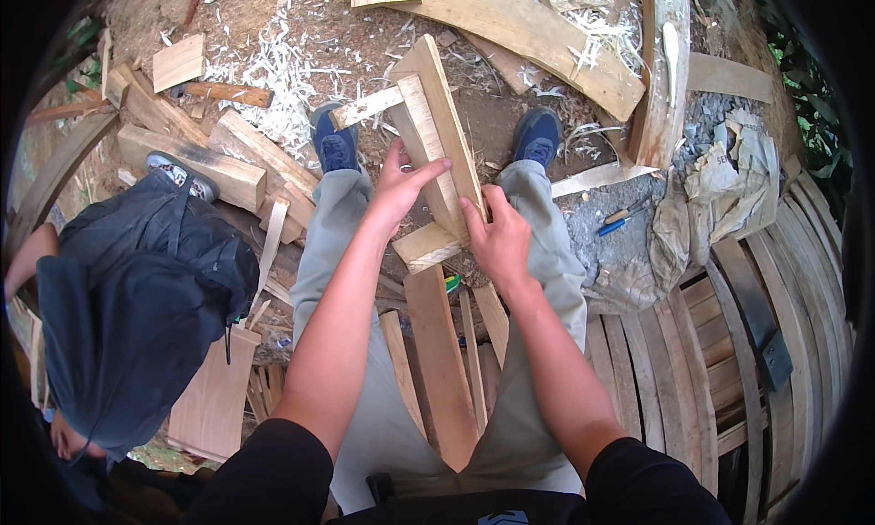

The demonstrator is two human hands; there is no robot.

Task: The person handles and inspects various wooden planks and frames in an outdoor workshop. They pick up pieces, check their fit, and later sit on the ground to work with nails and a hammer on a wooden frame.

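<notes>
Both arms reached forward from the lower edge of the view and converged ahead of the body. The left forearm (330, 324) slanted up and inward, its wrist (372, 226) nearly straight. The left hand (398, 192) was farther out than the right, clasped in a grip, with its thumb (427, 172) stretched to the right and its fingers (395, 153) partly hidden. The right forearm (561, 352) angled up and to the left. The right hand (497, 235) was also gripping, back upward, its thumb (472, 213) pointing forward and its index finger bent. The hands were apart, between the spread legs (544, 224).
</notes>
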